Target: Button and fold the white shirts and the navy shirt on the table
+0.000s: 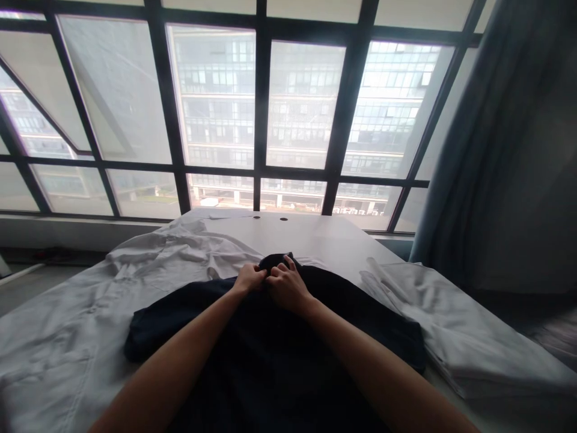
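A dark navy short-sleeved shirt lies spread on the table, its collar at the far end and its sleeves out to both sides. Just below the collar, my left hand pinches the shirt's front with closed fingers. Close beside it, my right hand is closed on the same part of the shirt, with one finger raised toward the collar. My fingers hide the exact spot they grip, and any button there cannot be made out. Both forearms reach across the body of the shirt.
Rumpled white fabric covers the table's left side. Folded white garments lie at the right. The white table has two dark round holes near its far edge. Behind stand dark-framed windows, with a grey-blue curtain at right.
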Motion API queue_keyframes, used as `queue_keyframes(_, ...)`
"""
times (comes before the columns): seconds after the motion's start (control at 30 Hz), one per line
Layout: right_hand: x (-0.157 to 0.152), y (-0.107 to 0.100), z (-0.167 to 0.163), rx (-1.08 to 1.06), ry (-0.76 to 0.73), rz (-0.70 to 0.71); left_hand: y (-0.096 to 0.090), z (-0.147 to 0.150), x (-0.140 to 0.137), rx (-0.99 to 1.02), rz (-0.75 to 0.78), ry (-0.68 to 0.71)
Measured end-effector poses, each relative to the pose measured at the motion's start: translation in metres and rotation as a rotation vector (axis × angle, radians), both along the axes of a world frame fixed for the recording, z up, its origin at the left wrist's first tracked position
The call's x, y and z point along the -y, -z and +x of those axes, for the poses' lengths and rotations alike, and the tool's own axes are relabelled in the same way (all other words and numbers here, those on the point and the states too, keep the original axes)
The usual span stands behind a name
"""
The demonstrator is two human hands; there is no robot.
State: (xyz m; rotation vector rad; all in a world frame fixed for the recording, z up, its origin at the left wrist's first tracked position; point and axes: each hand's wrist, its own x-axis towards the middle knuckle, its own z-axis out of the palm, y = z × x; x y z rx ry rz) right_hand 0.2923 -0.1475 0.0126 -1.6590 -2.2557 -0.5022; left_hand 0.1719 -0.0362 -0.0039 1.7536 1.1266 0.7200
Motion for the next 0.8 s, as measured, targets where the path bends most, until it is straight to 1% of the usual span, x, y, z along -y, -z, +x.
queue_keyframes(0.07,0.006,0.0,0.003,-0.046,0.039,0.005,0.005,-0.003,-0.003,0.085,0.139,0.018)
queue_keyframes(0.13,0.008,0.0,0.01,-0.151,0.112,0.052,0.007,-0.008,-0.004,0.174,0.236,0.079)
queue_keyframes(0.2,0.007,0.001,0.019,-0.266,0.192,0.125,0.006,-0.013,-0.003,0.219,0.278,0.198)
queue_keyframes(0.27,0.006,0.001,0.027,-0.316,0.227,0.177,0.004,-0.018,0.0,0.227,0.327,0.316)
queue_keyframes(0.33,0.005,0.0,0.034,-0.301,0.207,0.182,0.002,-0.023,0.006,0.221,0.374,0.39)
queue_keyframes(0.47,0.007,-0.003,0.04,-0.268,0.098,0.19,0.0,-0.028,0.018,0.194,0.431,0.439)
queue_keyframes(0.53,0.006,-0.003,0.042,-0.302,0.032,0.194,-0.002,-0.028,0.022,0.194,0.464,0.459)
queue_keyframes(0.63,0.004,-0.002,0.043,-0.43,-0.022,0.168,-0.004,-0.03,0.025,0.232,0.493,0.474)
queue_keyframes(0.7,0.002,-0.003,0.044,-0.516,-0.015,0.162,-0.005,-0.032,0.025,0.235,0.465,0.472)
queue_keyframes(0.8,0.001,-0.007,0.046,-0.631,-0.005,0.128,-0.005,-0.035,0.022,0.193,0.356,0.471)
